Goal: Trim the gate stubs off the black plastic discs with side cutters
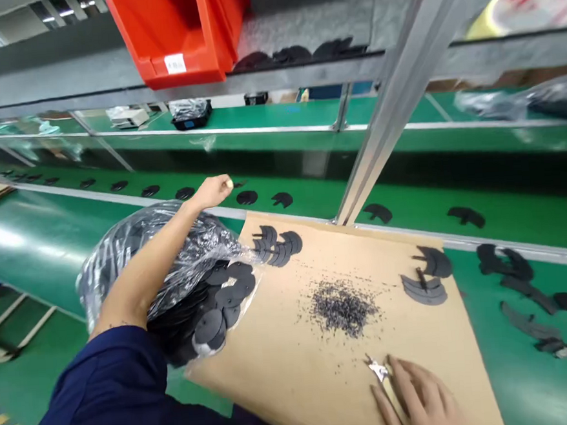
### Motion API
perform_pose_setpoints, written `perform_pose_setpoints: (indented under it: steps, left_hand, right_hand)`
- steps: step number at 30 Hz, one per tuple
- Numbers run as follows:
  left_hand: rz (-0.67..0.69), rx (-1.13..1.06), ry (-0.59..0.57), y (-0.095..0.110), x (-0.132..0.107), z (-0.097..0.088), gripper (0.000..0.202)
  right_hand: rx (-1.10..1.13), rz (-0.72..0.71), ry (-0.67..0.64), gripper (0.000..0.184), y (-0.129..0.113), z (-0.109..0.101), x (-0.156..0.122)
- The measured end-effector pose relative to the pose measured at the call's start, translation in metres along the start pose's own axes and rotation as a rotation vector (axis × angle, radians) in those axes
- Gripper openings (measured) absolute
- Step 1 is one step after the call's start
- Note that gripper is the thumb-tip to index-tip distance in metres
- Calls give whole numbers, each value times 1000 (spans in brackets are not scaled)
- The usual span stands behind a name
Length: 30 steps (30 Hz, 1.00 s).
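Note:
My right hand (420,397) holds a pair of side cutters (387,380) with pale yellow handles at the front of the brown cardboard sheet (284,355). The cutters' jaws point at a heap of tiny black scraps (343,307). Stretched out over the green conveyor belt (304,172), my left hand (214,191) has its fingers closed, with a pale yellow cover on one fingertip. A dark blurred bit shows beside that fingertip; whether it is held is unclear. Under my left arm lies a clear plastic bag (169,246) of round black discs (228,297).
Black curved parts lie on the cardboard at the left (279,245) and right (426,277), and more (527,292) rest on the green bench. Black pieces line the belt. A metal post (388,114) rises behind the cardboard. Overhead, a shelf bears a red bin (179,38) and a tape roll (535,4).

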State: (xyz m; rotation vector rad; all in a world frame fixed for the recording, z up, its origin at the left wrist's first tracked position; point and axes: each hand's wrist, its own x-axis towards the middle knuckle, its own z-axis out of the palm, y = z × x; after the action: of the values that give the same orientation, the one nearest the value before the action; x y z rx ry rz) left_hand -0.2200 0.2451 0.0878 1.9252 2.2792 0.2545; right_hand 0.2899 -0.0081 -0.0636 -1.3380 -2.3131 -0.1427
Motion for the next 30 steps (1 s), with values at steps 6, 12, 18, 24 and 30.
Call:
perform_pose_setpoints:
  steps: [6,12,18,24,30]
  left_hand:
    - [622,-385,-202,56,-145,3,12]
    - [679,-667,-462,103,-250,62,7]
    - [466,-198,-141,49,-222,87,22]
    - [443,-126,-82,28,-214,86,24]
    - [519,-905,64,96,-261,81,17]
  right_hand:
    - [294,-49,25,64,-38,-10,47]
    - [686,-130,-85,45,-87,-8,81]
    - [1151,360,-179,26,-82,-7,76]
    - [1535,744,-308,41,-79,-13,73]
    - [1722,868,-361,42,-87,-10,74]
